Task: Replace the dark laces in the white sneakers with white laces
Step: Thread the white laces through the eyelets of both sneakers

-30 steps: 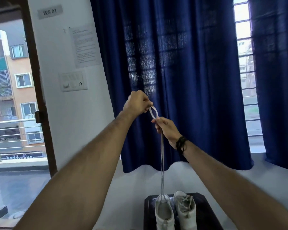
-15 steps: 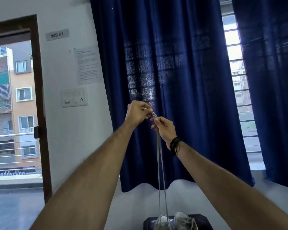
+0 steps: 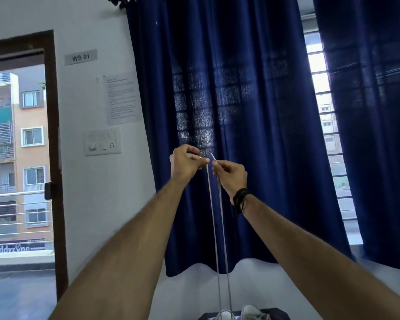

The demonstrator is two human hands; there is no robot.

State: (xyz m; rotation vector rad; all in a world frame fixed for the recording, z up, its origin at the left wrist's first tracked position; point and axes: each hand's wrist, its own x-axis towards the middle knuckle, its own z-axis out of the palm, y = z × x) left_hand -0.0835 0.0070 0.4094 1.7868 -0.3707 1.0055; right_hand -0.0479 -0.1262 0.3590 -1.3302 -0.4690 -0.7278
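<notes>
Since the earlier frame the two hands have drawn slightly apart, so the small loop of white lace between them has opened into two separate ends, and the shoes have slid almost out of view at the bottom. The left hand [image 3: 187, 161] has a narrow grip, fingertips pinching one end of the white lace [image 3: 214, 227]. The right hand [image 3: 230, 175], just beside it, pinches the other end, whose stiff tip pokes up above its fingers. Below both grips, two strands hang straight and nearly parallel, running down to the left sneaker [image 3: 224, 315]. The right sneaker [image 3: 254, 312] sits just beside it on the dark desk [image 3: 278, 314], its lacing too cut off to read clearly.

The lace looks light, limp and flat, likely to twist or slip through eyelets if tugged unevenly. The stiff tips are the best place to hold it, keeping both ends level so the lengths match.
</notes>
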